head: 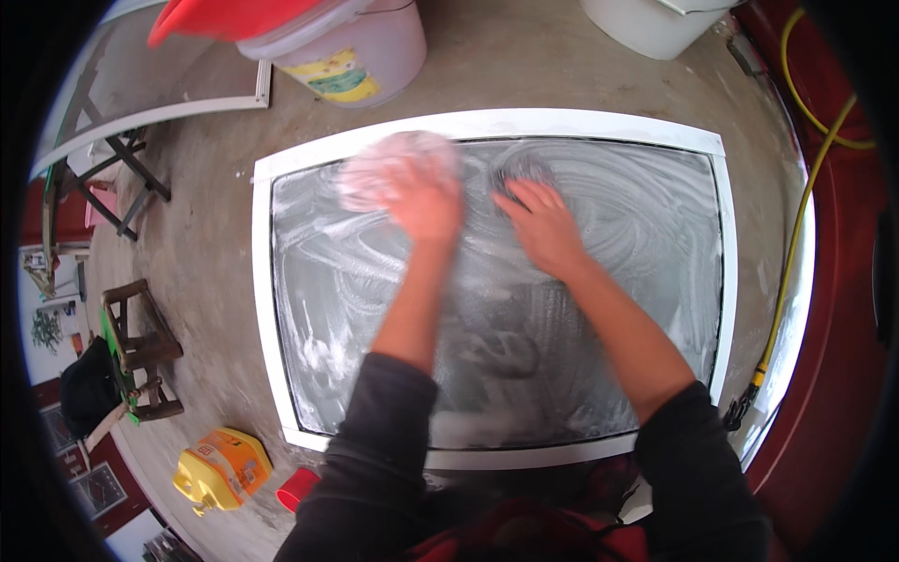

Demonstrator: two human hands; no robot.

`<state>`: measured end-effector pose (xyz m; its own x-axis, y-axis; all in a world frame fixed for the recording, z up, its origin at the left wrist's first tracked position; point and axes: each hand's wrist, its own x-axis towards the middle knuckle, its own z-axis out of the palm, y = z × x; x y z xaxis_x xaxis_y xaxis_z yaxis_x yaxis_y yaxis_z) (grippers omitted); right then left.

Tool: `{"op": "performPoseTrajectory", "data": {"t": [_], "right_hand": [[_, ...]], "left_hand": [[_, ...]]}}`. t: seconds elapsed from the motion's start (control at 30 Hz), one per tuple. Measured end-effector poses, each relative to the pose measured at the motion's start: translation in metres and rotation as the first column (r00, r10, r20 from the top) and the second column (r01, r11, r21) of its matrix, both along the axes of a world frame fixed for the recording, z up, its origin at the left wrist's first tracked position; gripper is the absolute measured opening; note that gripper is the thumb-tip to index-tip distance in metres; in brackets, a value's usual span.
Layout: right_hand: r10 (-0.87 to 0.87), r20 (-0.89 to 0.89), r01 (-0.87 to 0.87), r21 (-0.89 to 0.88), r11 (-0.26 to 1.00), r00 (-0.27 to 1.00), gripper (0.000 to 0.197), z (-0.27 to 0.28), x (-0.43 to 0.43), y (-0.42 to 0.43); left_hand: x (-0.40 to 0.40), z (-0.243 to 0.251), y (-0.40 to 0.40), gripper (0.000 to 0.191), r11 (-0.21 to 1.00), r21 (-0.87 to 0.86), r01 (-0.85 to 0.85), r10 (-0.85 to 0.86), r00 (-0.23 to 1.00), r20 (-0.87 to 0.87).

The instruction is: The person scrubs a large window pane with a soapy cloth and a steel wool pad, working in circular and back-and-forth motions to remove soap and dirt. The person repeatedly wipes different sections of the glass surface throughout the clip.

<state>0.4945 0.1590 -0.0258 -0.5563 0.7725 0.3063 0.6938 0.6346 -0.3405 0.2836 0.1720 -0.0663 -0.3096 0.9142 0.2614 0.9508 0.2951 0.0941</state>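
A glass pane (491,316) in a white frame (562,123) lies before me, streaked with white suds. My left hand (425,200), blurred by motion, presses a pale pinkish cloth (365,175) on the pane's upper left part, over the frame's inner edge. To its right, my right hand (541,225) rests on a dark, mesh-like scrubbing pad (523,168) against the soapy glass near the top middle. The fingers partly hide both the cloth and the pad.
Beyond the frame stand a whitish bucket (393,42) with a red basin (232,17) and a white bucket (632,24). A yellow jug (221,471), a red cup (298,488) and a wooden stool (144,330) are at left. A yellow hose (793,260) runs along the right.
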Motion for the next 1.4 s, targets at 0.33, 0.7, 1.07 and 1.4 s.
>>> {"op": "performPoseTrajectory", "data": {"t": [0.33, 0.7, 1.07, 1.4], "right_hand": [[-0.709, 0.046, 0.675, 0.265, 0.688, 0.704, 0.037, -0.043, 0.195, 0.073], [0.001, 0.133, 0.032, -0.252, 0.967, 0.991, 0.047, 0.032, 0.207, -0.053], [-0.358, 0.196, 0.401, -0.268, 0.876, 0.913, 0.052, 0.033, 0.298, -0.206], [-0.417, -0.008, 0.416, -0.013, 0.909, 0.909, 0.040, -0.004, 0.264, 0.047]], "left_hand": [[0.168, 0.033, -0.066, 0.054, 0.706, 0.166, 0.689, -0.706, 0.664, 0.248], [0.152, 0.034, 0.022, 0.052, 0.972, -0.230, -0.041, 0.052, 0.998, 0.044], [0.227, 0.050, -0.144, 0.062, 0.588, -0.142, 0.796, -0.738, 0.600, 0.307], [0.289, 0.039, 0.029, 0.057, 0.963, -0.092, 0.255, -0.242, 0.962, 0.130]]}}
